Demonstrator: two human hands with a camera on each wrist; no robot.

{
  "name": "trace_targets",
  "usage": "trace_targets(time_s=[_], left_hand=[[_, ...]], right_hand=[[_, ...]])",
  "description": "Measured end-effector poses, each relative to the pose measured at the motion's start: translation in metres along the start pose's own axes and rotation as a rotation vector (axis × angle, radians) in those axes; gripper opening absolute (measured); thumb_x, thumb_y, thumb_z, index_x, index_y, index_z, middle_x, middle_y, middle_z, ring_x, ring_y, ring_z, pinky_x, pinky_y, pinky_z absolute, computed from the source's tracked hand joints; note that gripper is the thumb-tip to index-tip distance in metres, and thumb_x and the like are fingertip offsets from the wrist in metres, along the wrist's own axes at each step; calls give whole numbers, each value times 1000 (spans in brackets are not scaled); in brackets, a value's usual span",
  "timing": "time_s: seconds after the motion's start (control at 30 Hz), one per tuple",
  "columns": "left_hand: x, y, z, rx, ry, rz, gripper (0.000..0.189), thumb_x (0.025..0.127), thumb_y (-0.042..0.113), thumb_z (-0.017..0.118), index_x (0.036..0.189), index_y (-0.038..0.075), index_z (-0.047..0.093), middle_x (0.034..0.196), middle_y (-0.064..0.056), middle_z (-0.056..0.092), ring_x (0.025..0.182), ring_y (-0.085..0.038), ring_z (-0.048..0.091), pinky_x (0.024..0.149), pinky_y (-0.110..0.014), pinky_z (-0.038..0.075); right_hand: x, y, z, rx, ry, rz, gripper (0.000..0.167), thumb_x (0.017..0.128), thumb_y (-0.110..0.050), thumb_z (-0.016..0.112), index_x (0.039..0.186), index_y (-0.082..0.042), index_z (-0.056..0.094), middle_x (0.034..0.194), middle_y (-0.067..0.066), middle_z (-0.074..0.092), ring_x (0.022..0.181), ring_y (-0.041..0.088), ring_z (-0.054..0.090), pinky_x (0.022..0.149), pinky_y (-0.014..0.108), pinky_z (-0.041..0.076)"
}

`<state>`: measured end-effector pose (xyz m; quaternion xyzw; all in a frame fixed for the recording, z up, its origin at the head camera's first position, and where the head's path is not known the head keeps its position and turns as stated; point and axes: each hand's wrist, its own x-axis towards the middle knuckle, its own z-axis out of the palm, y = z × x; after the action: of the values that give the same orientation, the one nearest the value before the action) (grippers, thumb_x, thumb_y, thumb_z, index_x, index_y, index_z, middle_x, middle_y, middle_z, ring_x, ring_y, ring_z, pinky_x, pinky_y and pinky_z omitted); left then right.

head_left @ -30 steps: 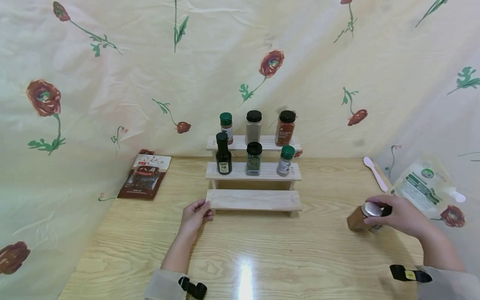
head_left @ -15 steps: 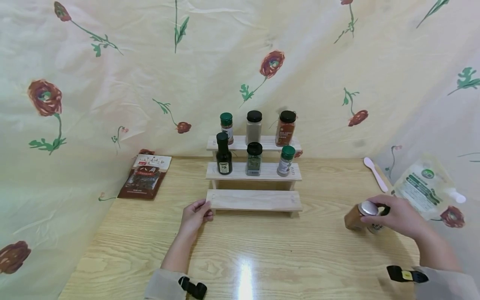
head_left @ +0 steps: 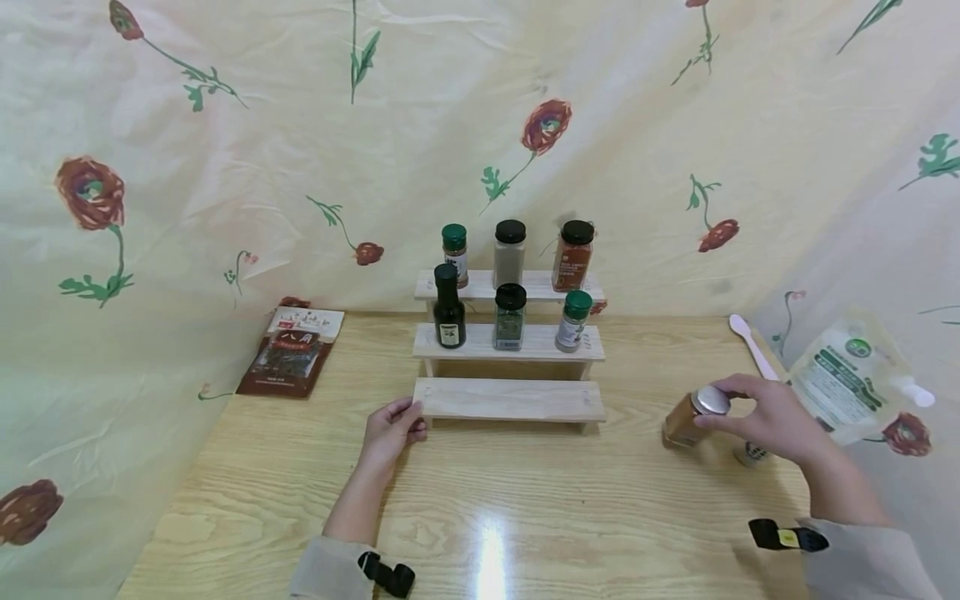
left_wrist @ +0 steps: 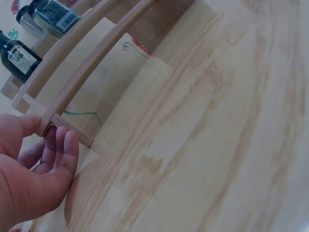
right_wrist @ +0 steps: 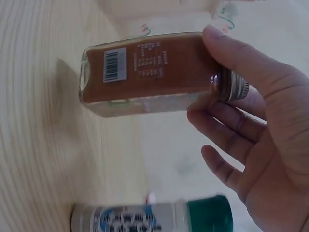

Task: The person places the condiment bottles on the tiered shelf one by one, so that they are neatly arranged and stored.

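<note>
My right hand (head_left: 776,421) grips a square glass spice jar (head_left: 684,422) of brown powder by its top, just under the silver lid. In the right wrist view the jar (right_wrist: 145,72) shows a barcode, and its base hangs off the wood. Thumb and fingers of my left hand (head_left: 387,429) pinch the left end of the lowest shelf (head_left: 510,398) of a three-step wooden rack. The left wrist view shows that hand (left_wrist: 43,164) at the shelf's corner. A green-capped shaker (right_wrist: 145,217) stands beside the right hand, mostly covered by it in the head view.
On the rack's top step stand a green-capped jar (head_left: 454,254) and two black-capped jars. The middle step bears a dark bottle (head_left: 450,312), a herb jar (head_left: 510,317) and a green-capped shaker (head_left: 573,321). A brown packet (head_left: 288,354) lies left; a pink spoon (head_left: 752,346) and white pouch (head_left: 843,375) lie right.
The right hand has carried the brown-powder jar leftward, away from the green-capped shaker, which now shows more. The left hand stays at the shelf's end.
</note>
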<state>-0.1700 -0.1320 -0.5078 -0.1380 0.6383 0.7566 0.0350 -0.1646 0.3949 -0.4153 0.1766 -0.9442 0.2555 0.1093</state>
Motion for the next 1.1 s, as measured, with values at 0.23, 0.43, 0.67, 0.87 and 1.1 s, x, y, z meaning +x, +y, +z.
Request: trace_targets(time_s=[0.23,0.43,0.67,0.87,1.1], left_hand=[[0,-1,1,-2,-1,1,40,101,9,64,133,-13,54,91,-9,65,75,-13,65,70,-23,62],[-1,-2,1,-2,-2,5,39,101,10,63,131,-13,55,89,-9,65,74,-12,65,69,-22,62],[0,0,1,-15,-1,11,40,101,9,63,132,-15,54,88,-8,66,74,-14,65,70,-24,63],[-2,0,3,-26,-4,5,43,101,10,64,133,-16,52,88,-8,65,73,-13,65,69,-24,62],[0,0,3,-26,21,-11,40,100,10,65,132,-13,55,88,-7,65,72,-13,64,67,-22,61]], right_hand=[[11,-16,8,36,51,-19,38,73,-25,94,105,-13,75,100,0,72,94,-13,51,75,9,44],[21,-34,11,64,89,-53,37,71,-21,94,103,-15,75,98,-2,72,95,-9,54,77,9,43],[36,-54,17,107,102,-137,36,71,-17,94,101,-17,76,95,-5,71,90,-1,59,76,12,47],[46,-62,32,165,84,-152,35,71,-14,94,100,-17,75,93,-7,70,87,5,61,76,14,48],[57,-81,45,221,104,-174,35,71,-13,95,100,-17,76,95,-5,71,86,7,62,77,14,49]])
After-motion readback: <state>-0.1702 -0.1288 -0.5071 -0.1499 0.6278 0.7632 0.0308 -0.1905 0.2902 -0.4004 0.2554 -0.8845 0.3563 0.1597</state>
